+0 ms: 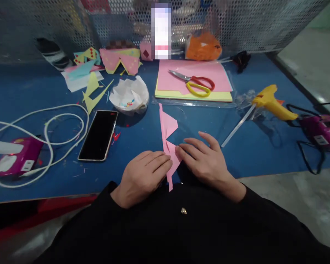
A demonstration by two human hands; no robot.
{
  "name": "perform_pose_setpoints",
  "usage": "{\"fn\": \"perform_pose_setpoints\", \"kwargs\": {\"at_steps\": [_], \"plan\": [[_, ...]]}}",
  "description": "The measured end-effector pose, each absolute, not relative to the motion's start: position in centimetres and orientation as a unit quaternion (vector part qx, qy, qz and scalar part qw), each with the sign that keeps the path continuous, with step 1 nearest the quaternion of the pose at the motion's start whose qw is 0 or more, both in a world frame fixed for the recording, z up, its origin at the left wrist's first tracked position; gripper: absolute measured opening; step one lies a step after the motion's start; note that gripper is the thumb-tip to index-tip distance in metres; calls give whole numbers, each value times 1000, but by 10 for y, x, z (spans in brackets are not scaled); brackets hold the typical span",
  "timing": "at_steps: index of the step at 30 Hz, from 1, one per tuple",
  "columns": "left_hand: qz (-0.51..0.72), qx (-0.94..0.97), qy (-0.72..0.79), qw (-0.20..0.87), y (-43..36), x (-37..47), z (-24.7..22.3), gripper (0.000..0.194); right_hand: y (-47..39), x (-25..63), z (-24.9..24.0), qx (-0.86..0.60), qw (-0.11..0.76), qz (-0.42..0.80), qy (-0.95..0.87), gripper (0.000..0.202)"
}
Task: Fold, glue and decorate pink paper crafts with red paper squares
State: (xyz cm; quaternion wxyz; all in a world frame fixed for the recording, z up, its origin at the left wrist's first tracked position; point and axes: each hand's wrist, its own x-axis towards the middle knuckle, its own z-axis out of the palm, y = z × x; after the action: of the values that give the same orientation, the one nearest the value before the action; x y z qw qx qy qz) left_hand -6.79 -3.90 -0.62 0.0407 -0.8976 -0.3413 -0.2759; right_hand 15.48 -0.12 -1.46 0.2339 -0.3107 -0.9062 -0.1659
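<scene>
A pink paper cutout (172, 126) lies lengthwise on the blue table, with angular lobes on its right and a narrow folded strip along its left edge. My left hand (144, 176) is at the strip's lower part, fingers together and bent over it, the thumb hidden. From the right, my right hand (205, 161) touches the lower lobe with its fingertips, its fingers apart and slightly bent. A pair of scissors (191, 79) with one red and one yellow handle rests on pink and yellow paper sheets (165, 77) beyond the cutout.
A phone (98, 135), white cable (48, 128) and purple power strip (19, 154) lie left. Farther back are a scrap-filled white bowl (130, 95) and pink paper glasses (121, 60). A yellow glue gun (275, 102) with a glue stick stands right, near another purple power strip (321, 132).
</scene>
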Motion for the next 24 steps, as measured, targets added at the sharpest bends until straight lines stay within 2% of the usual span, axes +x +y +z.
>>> {"fn": "perform_pose_setpoints", "kwargs": {"at_steps": [7,13,17,24], "plan": [[-301,-889,-346,18,-40,-68,-14,16,-15,158,-15,-294,236,-69,-924,19],[-273,-892,-361,-1,-43,-71,-10,15,-19,152,-18,-291,240,37,-925,18],[-280,-874,-391,-67,-46,-74,-12,10,-19,150,-24,-343,276,110,-891,15],[-312,-798,-478,-196,-39,-68,-12,7,-17,144,-21,-397,276,167,-859,14]]}}
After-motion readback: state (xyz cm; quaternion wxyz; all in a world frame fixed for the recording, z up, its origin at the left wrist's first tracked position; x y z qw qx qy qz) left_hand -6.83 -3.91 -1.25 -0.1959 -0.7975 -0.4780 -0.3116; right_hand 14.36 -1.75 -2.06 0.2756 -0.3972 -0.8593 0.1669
